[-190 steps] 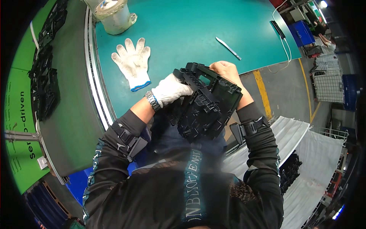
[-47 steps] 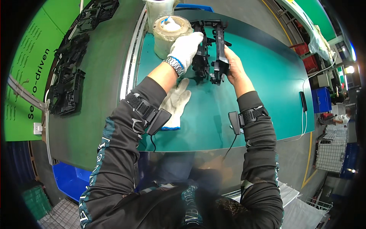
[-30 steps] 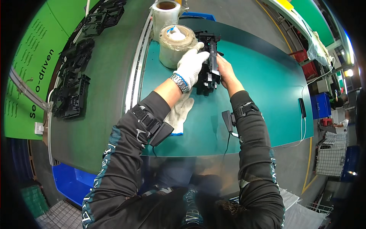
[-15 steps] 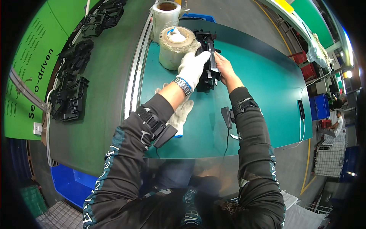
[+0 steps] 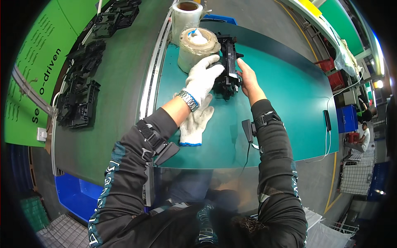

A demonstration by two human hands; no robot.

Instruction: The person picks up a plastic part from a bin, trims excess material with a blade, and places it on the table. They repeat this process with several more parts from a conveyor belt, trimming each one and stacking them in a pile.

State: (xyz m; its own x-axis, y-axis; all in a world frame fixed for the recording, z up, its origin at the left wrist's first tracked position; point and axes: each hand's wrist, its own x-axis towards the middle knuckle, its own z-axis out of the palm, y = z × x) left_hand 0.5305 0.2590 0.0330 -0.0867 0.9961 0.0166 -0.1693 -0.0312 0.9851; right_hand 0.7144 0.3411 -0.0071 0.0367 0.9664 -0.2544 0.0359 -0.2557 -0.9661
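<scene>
A black plastic moulded part (image 5: pixel 226 62) stands on the teal table (image 5: pixel 285 107), far from me. My left hand (image 5: pixel 203 77), in a white knit glove, grips its left side. Bare, my right hand (image 5: pixel 246 77) holds its right edge, fingers flat against it. A spare white glove (image 5: pixel 195 122) lies on the table under my left forearm. Just left of the part sits a wide roll of tape (image 5: pixel 197 46).
A taller roll of clear film (image 5: pixel 186 15) stands behind the tape roll. Several black plastic parts (image 5: pixel 80 93) lie on the grey conveyor at left. A blue bin (image 5: pixel 74 194) is below it. A black slim device (image 5: pixel 327 120) with a cable lies at the table's right.
The part came from my lap up onto the far side of the table beside the tape roll. Over the last second both hands have kept hold of it, shifting only slightly.
</scene>
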